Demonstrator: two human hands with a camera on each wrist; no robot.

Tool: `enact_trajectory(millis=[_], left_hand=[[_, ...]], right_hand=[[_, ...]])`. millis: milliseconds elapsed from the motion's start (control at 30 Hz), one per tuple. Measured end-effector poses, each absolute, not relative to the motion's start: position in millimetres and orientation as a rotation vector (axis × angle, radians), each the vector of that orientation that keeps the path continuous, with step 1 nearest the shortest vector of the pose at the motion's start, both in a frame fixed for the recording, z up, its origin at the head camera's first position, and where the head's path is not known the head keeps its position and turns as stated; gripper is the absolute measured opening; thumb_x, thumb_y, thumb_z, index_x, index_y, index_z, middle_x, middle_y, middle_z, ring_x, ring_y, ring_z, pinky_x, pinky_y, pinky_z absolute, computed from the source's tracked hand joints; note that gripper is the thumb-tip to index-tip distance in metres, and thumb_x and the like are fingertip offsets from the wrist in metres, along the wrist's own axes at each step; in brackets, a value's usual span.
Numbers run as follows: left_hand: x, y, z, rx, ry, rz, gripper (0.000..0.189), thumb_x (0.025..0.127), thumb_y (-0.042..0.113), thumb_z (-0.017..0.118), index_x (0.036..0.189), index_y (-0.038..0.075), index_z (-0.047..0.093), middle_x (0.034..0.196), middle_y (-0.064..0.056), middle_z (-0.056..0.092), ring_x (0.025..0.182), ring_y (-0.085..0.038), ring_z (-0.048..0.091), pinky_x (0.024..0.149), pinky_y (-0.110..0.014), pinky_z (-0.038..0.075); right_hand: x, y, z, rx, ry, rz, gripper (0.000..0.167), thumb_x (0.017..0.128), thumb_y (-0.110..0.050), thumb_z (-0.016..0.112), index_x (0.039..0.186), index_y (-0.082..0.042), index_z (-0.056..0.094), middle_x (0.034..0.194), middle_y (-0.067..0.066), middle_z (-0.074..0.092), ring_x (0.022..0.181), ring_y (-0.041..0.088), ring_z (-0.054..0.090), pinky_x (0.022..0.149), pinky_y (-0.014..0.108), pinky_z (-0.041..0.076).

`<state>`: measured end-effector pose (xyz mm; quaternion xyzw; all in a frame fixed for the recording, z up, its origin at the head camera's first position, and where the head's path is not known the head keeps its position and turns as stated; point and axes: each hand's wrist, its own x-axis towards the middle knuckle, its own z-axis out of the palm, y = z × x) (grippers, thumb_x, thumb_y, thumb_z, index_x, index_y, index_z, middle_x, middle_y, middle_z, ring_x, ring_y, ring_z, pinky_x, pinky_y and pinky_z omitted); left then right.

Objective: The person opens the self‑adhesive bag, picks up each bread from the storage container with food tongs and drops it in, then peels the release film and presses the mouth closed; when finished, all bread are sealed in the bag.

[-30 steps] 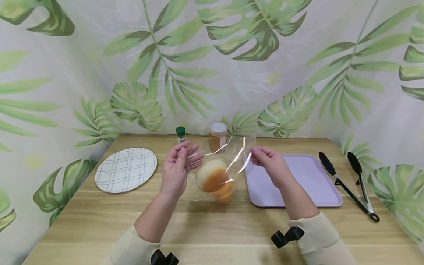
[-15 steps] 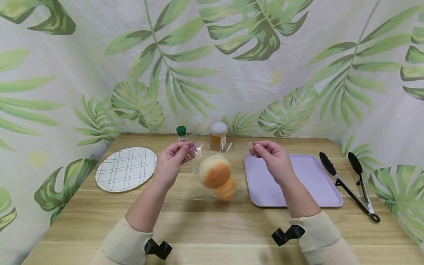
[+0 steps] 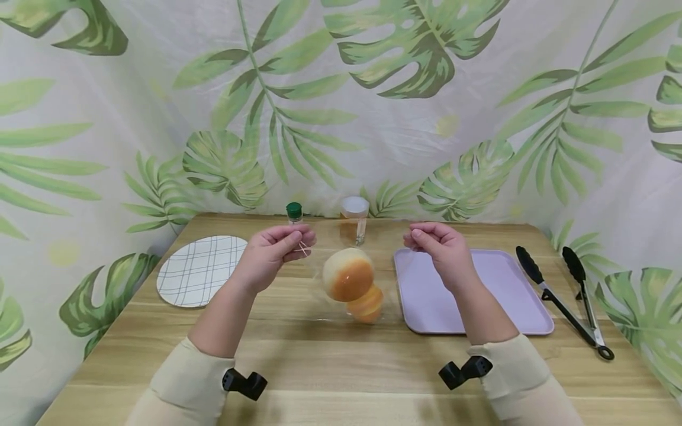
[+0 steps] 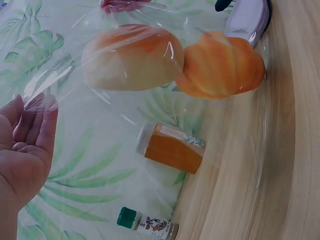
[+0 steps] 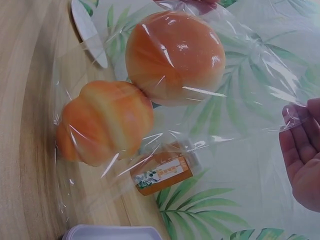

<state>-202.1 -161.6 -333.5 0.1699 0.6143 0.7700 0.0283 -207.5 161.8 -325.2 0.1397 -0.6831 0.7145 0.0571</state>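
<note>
A clear plastic bag (image 3: 391,284) hangs stretched between my two hands over the table. Inside it are a round bun (image 3: 348,274) and, lower down, a ridged golden bread roll (image 3: 366,305); the two lie against each other in both wrist views. My left hand (image 3: 274,251) pinches the bag's upper left corner between thumb and fingers. At the upper right corner, my right hand (image 3: 439,251) pinches the film the same way. In the left wrist view the bun (image 4: 132,57) and roll (image 4: 222,65) show plainly through the film.
Behind the bag stand a white-lidded amber jar (image 3: 353,222) and a green-capped shaker (image 3: 294,212). A checked plate (image 3: 199,272) lies left, partly behind my left wrist. To the right are a lilac tray (image 3: 501,290) and black-tipped tongs (image 3: 565,310).
My left hand moved slightly left and closed its spread fingers onto the bag's corner. The crumpled film is now pulled flat between both hands. My right hand stays nearly in place.
</note>
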Motion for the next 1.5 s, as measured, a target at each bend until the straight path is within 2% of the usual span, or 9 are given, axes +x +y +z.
enact_trajectory(millis=[233,433,800,1100,1500], left_hand=[[-204.8,-163.2,-330.0,0.475,2.018,2.322,0.028,0.097,0.001,0.056,0.098,0.024,0.072,0.091,0.009,0.076,0.089,-0.005,0.072,0.080,-0.023,0.060],[-208.7,-166.1,-327.6,0.452,2.024,2.306,0.033,0.095,-0.002,0.057,0.093,0.026,0.074,0.093,0.010,0.075,0.085,-0.006,0.073,0.077,-0.022,0.060],[-209.9,-173.1,-325.1,0.563,1.898,2.264,0.037,0.095,-0.006,0.054,0.093,0.023,0.076,0.090,0.006,0.077,0.086,-0.006,0.073,0.075,-0.021,0.060],[-206.3,-168.8,-330.5,0.540,1.863,2.336,0.046,0.093,-0.011,0.048,0.091,0.024,0.077,0.087,0.005,0.076,0.080,-0.007,0.073,0.072,-0.021,0.060],[-202.3,-167.8,-331.8,0.644,1.829,2.366,0.046,0.092,-0.013,0.043,0.083,0.018,0.075,0.086,0.004,0.074,0.079,-0.006,0.071,0.074,-0.021,0.060]], right_hand=[[-208.7,161.2,-322.0,0.404,-2.047,2.184,0.028,0.095,0.001,0.058,0.087,-0.024,0.070,0.078,-0.013,0.074,0.075,0.002,0.070,0.070,0.018,0.057],[-211.2,165.4,-321.9,0.400,-2.094,2.162,0.031,0.094,0.003,0.057,0.092,-0.026,0.069,0.077,-0.013,0.073,0.075,0.002,0.070,0.072,0.018,0.058],[-212.5,174.8,-321.1,0.569,-2.088,2.185,0.041,0.094,0.006,0.054,0.091,-0.030,0.072,0.079,-0.012,0.073,0.075,0.001,0.070,0.069,0.018,0.058],[-211.5,179.5,-323.8,0.776,-1.978,2.220,0.045,0.091,0.015,0.048,0.087,-0.023,0.073,0.083,-0.009,0.074,0.077,0.004,0.071,0.072,0.019,0.058],[-210.6,183.8,-324.3,0.898,-1.945,2.186,0.049,0.088,0.019,0.044,0.086,-0.021,0.073,0.086,-0.008,0.074,0.079,0.005,0.070,0.072,0.020,0.058]])
